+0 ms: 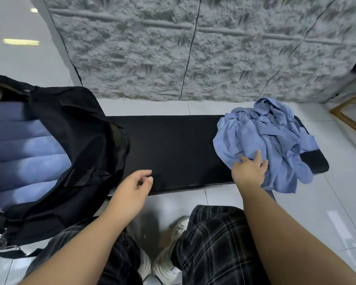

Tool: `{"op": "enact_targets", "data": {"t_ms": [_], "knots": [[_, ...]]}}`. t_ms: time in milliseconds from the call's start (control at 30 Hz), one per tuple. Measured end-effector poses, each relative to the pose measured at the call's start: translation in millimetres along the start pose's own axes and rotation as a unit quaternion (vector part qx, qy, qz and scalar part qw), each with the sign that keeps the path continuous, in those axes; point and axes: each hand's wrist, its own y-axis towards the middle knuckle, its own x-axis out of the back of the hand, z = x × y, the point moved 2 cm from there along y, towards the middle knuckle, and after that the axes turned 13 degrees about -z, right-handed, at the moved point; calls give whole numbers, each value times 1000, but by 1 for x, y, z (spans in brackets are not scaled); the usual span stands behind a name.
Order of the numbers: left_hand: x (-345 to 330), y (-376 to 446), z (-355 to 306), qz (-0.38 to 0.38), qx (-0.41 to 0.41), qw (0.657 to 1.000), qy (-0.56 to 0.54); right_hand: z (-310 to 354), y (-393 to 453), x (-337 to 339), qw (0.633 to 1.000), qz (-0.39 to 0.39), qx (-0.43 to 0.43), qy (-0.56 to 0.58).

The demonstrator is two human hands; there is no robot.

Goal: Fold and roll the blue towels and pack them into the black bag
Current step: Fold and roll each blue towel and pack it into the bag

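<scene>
A heap of crumpled blue towels lies on the right end of a low black bench. My right hand is on the heap's near edge, its fingers gripping a fold of towel. My left hand hovers over the bench's front edge, fingers loosely curled, holding nothing. The black bag stands open on the left. Several rolled blue towels lie side by side inside it.
A rough grey textured panel rises behind the bench. A wooden frame stands on the tiled floor at the far right. My plaid trouser legs and white shoes are just in front of the bench.
</scene>
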Motion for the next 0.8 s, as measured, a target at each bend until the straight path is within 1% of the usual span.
{"op": "enact_targets", "data": {"t_ms": [100,167,233,300,400,467,567,667,800], "knots": [[-1,1,1,7,18,1000,-8,-3,2,-2,1000,-5,6,9],[-2,1,1,9,17,1000,-7,1,1,1,998,-40,32,41],[-2,0,1,13,14,1000,-1,6,-2,6,991,-81,47,95],[-1,-2,0,18,12,1000,7,8,-5,12,979,-118,44,160],[-1,-5,-1,29,10,999,24,10,-10,22,962,-148,37,226],[-1,-8,-2,31,3,999,32,14,-15,28,957,-148,52,245],[-5,-12,-7,47,-4,998,29,21,-22,28,958,-116,85,246],[-16,-15,-22,76,-26,996,26,21,-21,20,965,-82,89,233],[-38,-12,-55,107,-62,992,34,23,-12,24,962,-74,97,243]]}}
